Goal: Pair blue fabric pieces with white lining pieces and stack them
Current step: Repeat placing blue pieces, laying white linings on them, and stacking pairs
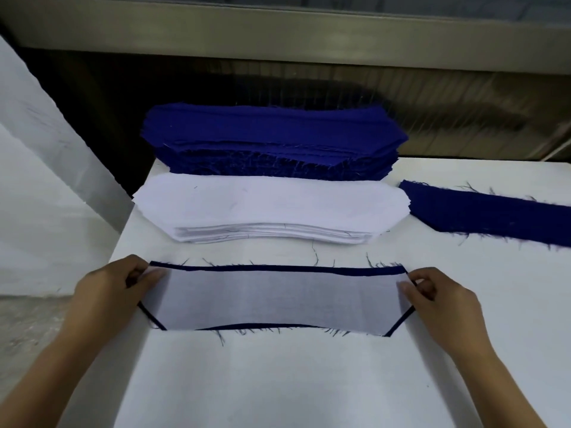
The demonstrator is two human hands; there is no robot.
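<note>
A thin white lining piece (pixel 275 299) lies over a blue fabric piece (pixel 278 268), whose dark edges show around it, on the white table (pixel 278 381). My left hand (pixel 108 288) pinches the left end of the pair. My right hand (pixel 445 301) pinches the right end. Behind them sits a stack of white lining pieces (pixel 268 208). A tall stack of blue fabric pieces (pixel 272 140) stands further back.
A single blue piece (pixel 482 213) with frayed edges lies at the right of the table. The table's left edge runs close to my left hand, with a white surface (pixel 37 180) and floor beyond. A dark wall and a ledge rise behind the stacks.
</note>
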